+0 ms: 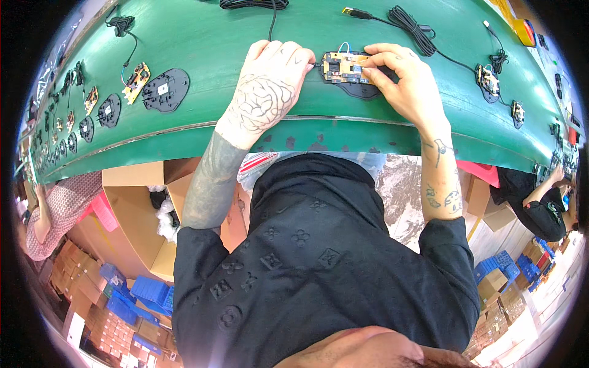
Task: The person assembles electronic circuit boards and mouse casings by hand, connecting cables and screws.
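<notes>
Green conveyor belt (202,43) is spanned across the top of view, curved by the lens. Cardboard boxes (132,214) are seen below its edge. Left hand (267,86) is rested flat on the belt, fingers curled under, nothing seen held; knuckles just beside the circuit board (345,66). Right hand (402,80) is pinched on the board's right end, thumb and fingers closed on it. Board is seated on a black base plate (359,91), mid-belt, between both hands. Coiled black cable (411,27) is laid just behind.
</notes>
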Tool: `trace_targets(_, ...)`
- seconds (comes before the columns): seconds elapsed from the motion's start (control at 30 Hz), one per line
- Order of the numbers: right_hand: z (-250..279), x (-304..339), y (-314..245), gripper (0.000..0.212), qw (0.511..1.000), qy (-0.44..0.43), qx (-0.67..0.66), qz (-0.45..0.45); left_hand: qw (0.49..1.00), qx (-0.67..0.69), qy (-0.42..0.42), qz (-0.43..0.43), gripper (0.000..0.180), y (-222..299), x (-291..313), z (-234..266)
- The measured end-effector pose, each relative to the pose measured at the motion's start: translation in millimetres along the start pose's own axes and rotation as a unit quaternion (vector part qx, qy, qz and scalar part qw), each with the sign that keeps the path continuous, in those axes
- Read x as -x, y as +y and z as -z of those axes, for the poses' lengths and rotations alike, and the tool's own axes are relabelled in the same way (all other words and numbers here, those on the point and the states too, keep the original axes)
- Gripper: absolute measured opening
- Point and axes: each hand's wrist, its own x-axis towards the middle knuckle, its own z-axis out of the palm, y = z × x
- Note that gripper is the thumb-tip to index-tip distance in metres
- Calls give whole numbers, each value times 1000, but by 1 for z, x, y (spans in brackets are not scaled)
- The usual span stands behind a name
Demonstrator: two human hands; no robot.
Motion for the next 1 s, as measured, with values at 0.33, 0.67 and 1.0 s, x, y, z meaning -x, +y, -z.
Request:
trace_targets(0.33,1,0,-1,12,1000,2,-10,-2,998,63,-7,-23,7,-9,-4,-1)
trace_targets(0.67,5,-4,0,11,999,-18,19,26,1000,15,-12,-2,6,1,-9,1)
trace_targets(1.0,-1,1,-3,12,999,13,31,-7,997,64,19,31,6,5,-10,-6)
